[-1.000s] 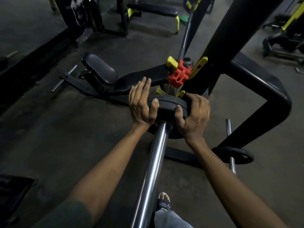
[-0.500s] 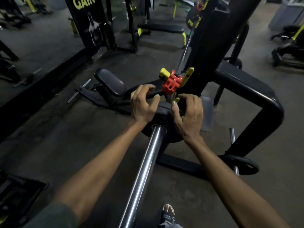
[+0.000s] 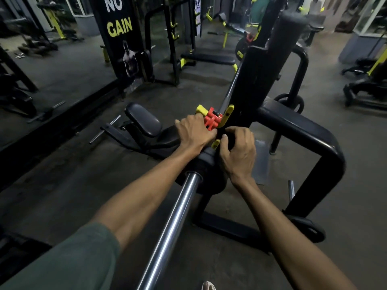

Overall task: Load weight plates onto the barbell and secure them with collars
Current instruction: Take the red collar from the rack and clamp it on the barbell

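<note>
A chrome barbell sleeve point(image 3: 173, 225) runs from the bottom edge up to a black weight plate point(image 3: 206, 174) slid onto it. Just beyond the plate sits a red collar point(image 3: 212, 120) with yellow levers on the bar. My left hand point(image 3: 193, 132) lies over the plate's top edge, with its fingers against the red collar. My right hand point(image 3: 238, 151) is curled at the plate's right side, fingertips by a small yellow lever point(image 3: 215, 144). How firmly either hand grips is hidden.
A thick black rack frame point(image 3: 297, 130) stands right of the bar, with a plate point(image 3: 307, 229) on its low peg. A black padded bench point(image 3: 144, 122) lies to the left on the grey floor. More benches and racks fill the back.
Both hands moved forward from the plate's rim toward the red collar. The plate sits farther along the sleeve, and my view tilted up.
</note>
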